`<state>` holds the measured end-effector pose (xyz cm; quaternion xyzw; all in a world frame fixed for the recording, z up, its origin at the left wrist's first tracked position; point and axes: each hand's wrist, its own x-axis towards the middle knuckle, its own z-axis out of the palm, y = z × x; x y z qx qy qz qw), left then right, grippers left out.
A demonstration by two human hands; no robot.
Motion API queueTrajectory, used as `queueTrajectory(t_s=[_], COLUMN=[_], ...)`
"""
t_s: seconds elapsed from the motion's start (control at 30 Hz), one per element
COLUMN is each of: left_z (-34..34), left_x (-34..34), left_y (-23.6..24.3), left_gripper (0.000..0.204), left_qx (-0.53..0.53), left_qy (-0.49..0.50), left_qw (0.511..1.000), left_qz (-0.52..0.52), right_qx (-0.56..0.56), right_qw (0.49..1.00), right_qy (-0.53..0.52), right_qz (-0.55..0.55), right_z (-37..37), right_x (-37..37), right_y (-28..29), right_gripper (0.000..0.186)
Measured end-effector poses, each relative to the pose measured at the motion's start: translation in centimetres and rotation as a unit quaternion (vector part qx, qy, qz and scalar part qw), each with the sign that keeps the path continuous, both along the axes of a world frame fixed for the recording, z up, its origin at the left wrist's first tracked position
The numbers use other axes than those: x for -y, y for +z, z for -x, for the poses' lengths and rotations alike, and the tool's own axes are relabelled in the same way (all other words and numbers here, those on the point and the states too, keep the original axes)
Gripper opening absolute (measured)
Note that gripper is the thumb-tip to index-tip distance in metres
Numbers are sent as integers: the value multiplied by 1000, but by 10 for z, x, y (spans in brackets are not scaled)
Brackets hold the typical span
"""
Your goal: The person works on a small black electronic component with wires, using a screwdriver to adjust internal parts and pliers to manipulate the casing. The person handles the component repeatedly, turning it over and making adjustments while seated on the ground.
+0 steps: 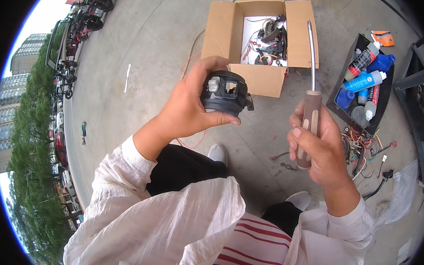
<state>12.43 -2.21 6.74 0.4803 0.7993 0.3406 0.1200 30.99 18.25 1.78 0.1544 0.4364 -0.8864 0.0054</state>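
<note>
"While the left hand (pixel 190 98) pinches the black plastic housing (pixel 223 105) in mid-air, what could go wrong?"

"It might slip, I'd judge, because nothing visible braces its rounded body from below. The screwdriver (pixel 313 97), gripped tip-up in the curled fingers of the right hand (pixel 322 145), could skid on it and catch the left hand."

"How does the housing sit against the fingers?"

"Thumb along its near edge, index finger at its far edge, the others hidden; its right end juts free, left of the screwdriver. Beyond stands an open cardboard box (pixel 258 81)."
</note>
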Motion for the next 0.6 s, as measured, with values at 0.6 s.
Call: queueTrajectory(t_s=[0.6], left_z=[-12], left_x=[-5], left_y=[4], left_gripper=[77], left_qx=[161], left_qy=[-143], left_qw=[976], left_qz=[26], right_qx=[-61], right_qw=[952], right_qy=[-57], right_qz=[-294], right_z=[19], right_x=[47], right_y=[-10], right_gripper=[68])
